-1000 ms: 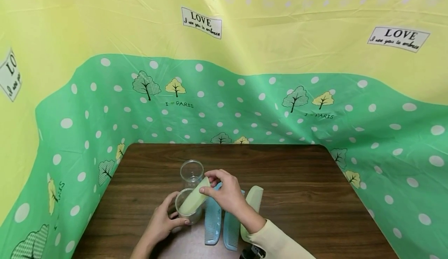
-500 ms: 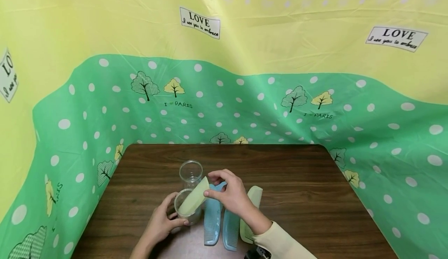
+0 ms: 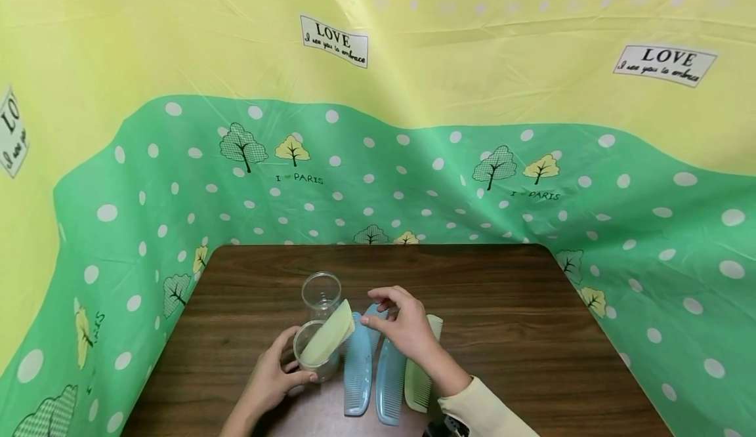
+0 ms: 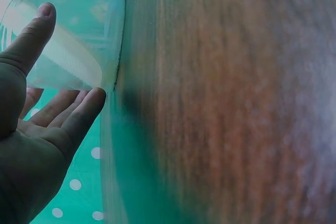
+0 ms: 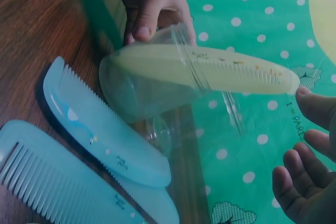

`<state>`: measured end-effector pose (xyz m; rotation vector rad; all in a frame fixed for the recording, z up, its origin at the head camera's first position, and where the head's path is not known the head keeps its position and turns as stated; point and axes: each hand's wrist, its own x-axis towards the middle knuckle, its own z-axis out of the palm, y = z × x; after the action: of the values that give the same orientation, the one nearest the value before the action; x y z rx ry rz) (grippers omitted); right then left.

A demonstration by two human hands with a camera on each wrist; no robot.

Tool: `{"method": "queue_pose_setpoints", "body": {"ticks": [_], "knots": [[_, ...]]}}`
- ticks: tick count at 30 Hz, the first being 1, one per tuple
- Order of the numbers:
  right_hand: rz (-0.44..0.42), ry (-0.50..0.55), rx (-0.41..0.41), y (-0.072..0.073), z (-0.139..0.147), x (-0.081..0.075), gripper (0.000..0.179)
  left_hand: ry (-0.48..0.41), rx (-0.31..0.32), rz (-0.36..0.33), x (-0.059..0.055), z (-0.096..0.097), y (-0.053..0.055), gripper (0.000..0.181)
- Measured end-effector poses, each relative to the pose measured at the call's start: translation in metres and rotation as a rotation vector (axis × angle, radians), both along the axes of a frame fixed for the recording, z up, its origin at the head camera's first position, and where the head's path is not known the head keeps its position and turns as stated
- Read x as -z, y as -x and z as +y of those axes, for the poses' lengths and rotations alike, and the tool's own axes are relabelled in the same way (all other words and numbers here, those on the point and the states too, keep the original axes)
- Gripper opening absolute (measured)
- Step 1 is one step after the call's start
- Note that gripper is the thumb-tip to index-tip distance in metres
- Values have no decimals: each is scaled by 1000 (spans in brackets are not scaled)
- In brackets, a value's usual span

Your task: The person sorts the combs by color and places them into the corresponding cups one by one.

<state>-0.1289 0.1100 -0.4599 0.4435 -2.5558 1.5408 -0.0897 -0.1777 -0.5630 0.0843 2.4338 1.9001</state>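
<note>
My left hand (image 3: 268, 373) holds a clear plastic cup (image 3: 328, 370), thumb on the near side and fingers round the far side. Inside the cup a pale green comb (image 3: 327, 338) leans to the right, its upper end sticking out past the rim. In the right wrist view, the thumb of my right hand (image 5: 315, 177) is close to the tip of that comb (image 5: 244, 72); contact is unclear. In the head view my right hand (image 3: 409, 329) is just right of the comb, fingers loosely bent and holding nothing, above several blue combs (image 3: 357, 374).
A second clear cup (image 3: 304, 291) stands right behind the held one. Another blue comb (image 3: 388, 388) and a pale green comb (image 3: 418, 384) lie to the right on the dark wooden table (image 3: 502, 332). A green and yellow patterned cloth (image 3: 401, 181) hangs around the table.
My right hand has let go of the pale green comb and drawn back to the right. The comb stays leaning in the cup, and my left hand keeps its hold.
</note>
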Motion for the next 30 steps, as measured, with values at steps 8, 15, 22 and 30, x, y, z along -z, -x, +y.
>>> {"method": "queue_pose_setpoints", "body": {"ticks": [8, 15, 22, 30], "knots": [[-36, 7, 57, 4, 14, 9, 38, -4, 1, 0, 0, 0, 1, 94], [-56, -4, 111, 7, 26, 17, 39, -10, 5, -3, -1, 0, 1, 94], [-66, -23, 155, 13, 37, 27, 40, -12, 9, -8, -1, -1, 2, 94], [-80, -85, 191, 17, 46, 38, 39, 1, 4, 10, 1, -1, 1, 95]]}}
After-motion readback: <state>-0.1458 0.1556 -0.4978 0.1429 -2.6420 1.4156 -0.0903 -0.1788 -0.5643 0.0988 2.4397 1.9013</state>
